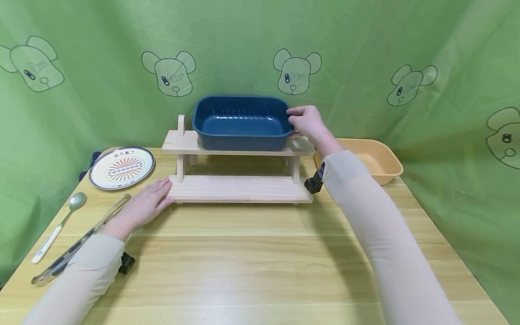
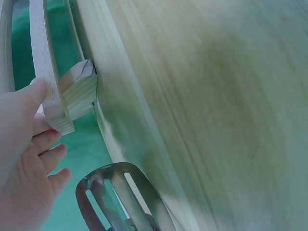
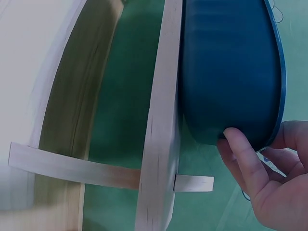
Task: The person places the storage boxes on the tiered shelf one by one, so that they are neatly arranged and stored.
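Observation:
A dark blue rectangular basin [image 1: 243, 142] stands on the upper board of a two-tier wooden shelf [image 1: 239, 189]. My right hand [image 1: 307, 122] pinches the basin's right end; the right wrist view has the thumb at the rim and fingers against the outer wall of the basin [image 3: 231, 72]. At the shelf's lower left corner is my left hand [image 1: 148, 201]. Seen from the left wrist, its thumb and index finger hold the end of the lower board [image 2: 55, 110], while the other fingers are loosely bent below.
Behind my right forearm sits a yellow basin [image 1: 371, 155]. On the left lie a patterned plate [image 1: 122, 168], a spoon [image 1: 61, 225] and metal tongs [image 1: 77, 246], partly under my left arm. A green curtain [image 1: 243, 36] hangs round the wooden table [image 1: 243, 271].

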`<state>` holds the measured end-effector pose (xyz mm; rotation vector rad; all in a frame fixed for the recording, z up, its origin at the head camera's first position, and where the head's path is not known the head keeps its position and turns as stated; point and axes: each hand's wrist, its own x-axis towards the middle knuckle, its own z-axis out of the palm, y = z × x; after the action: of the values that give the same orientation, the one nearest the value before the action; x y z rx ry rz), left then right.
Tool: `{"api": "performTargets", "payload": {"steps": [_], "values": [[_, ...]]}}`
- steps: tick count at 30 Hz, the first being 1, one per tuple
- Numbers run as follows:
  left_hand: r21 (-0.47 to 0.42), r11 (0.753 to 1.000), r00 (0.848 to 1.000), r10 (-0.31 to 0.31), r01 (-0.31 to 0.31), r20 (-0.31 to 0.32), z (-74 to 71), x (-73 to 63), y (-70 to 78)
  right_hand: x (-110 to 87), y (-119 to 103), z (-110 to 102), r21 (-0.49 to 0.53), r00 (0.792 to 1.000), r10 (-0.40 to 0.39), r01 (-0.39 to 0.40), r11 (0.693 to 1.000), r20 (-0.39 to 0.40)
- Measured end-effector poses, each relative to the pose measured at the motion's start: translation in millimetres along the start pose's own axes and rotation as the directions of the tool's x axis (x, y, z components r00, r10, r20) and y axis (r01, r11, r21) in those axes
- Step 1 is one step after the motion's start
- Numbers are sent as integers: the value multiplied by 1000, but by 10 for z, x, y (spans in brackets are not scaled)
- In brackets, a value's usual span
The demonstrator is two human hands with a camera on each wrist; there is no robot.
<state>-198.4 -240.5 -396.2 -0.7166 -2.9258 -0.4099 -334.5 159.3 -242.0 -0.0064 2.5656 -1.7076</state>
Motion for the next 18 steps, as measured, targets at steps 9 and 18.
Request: {"api": "performTargets", "payload": {"steps": [9, 18], "values": [[-4, 1000, 1000, -12, 12, 14, 2, 9, 2, 38, 6, 23, 13, 1000, 13, -14, 1000, 2], [-5, 1000, 1000, -3, 3, -2, 20, 6, -20, 57, 11, 25, 11, 1000, 19, -19, 1000, 9]]}}
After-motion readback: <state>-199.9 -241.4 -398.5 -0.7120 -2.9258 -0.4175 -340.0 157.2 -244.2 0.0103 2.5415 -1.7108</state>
